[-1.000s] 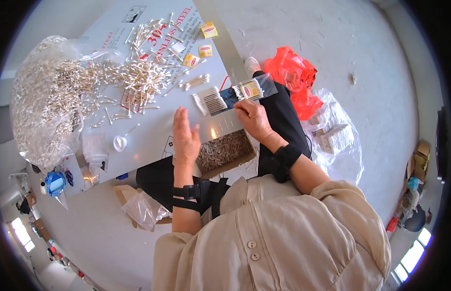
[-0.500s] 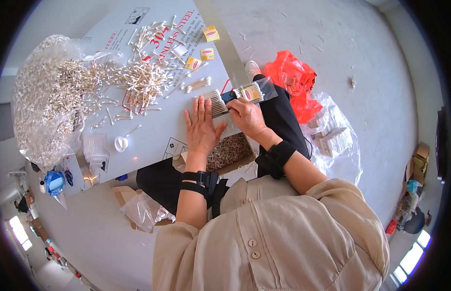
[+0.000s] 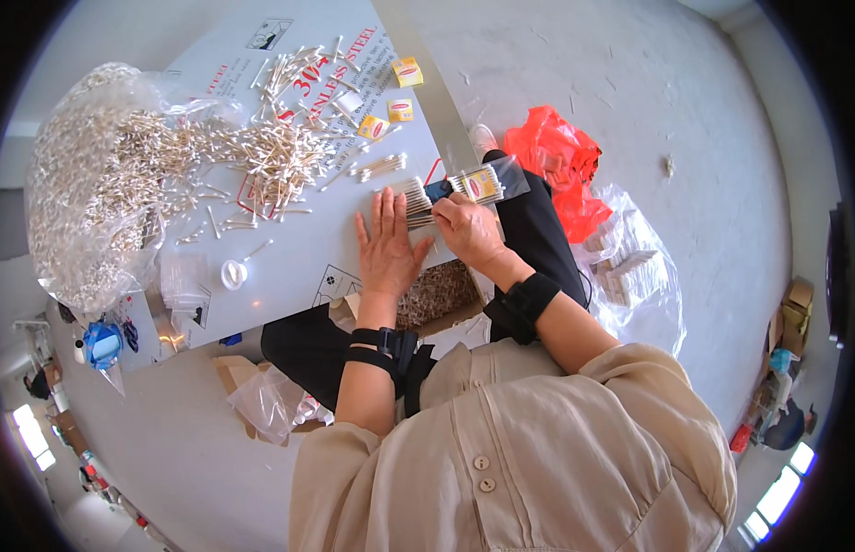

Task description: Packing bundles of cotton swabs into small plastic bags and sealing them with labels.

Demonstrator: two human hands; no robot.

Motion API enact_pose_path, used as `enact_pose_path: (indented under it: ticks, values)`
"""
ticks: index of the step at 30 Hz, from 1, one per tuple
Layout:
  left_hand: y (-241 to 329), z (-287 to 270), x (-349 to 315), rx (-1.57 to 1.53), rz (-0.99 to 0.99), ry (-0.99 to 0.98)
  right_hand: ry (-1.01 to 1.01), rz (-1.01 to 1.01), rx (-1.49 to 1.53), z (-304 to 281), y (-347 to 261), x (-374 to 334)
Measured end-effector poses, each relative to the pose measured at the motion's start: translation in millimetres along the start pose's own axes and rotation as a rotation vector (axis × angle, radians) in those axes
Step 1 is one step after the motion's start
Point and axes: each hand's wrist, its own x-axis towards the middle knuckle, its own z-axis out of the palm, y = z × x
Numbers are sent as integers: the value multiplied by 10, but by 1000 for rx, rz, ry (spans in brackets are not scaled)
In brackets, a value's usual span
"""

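Swab heap (image 3: 278, 164) left of left hand (image 3: 389, 253); yellow cards (image 3: 401, 110) beyond.

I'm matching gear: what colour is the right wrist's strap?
The strap is black; see head view.

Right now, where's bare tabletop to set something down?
Free: tabletop between the small white cup and left hand, nearer than the loose swab pile. Crowded: left end, under the clear bag of swabs; also around the swab row at the right hand.

Swab row (image 3: 413, 195) partly behind left fingers (image 3: 388, 213)
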Motion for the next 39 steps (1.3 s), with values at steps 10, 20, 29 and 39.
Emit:
enact_pose_path:
  ticks: [10, 20, 29, 39]
  values:
    - [-10, 25, 4, -21, 5, 13, -35, -21, -80, 63, 9, 41]
    - [-21, 55, -6, -17, 13, 30, -37, 32, -25, 69, 6, 134]
    - [-18, 58, -6, -39, 19, 52, -105, 46, -61, 72, 17, 167]
    - [-23, 59, -10, -36, 23, 69, -73, 64, -72, 90, -1, 243]
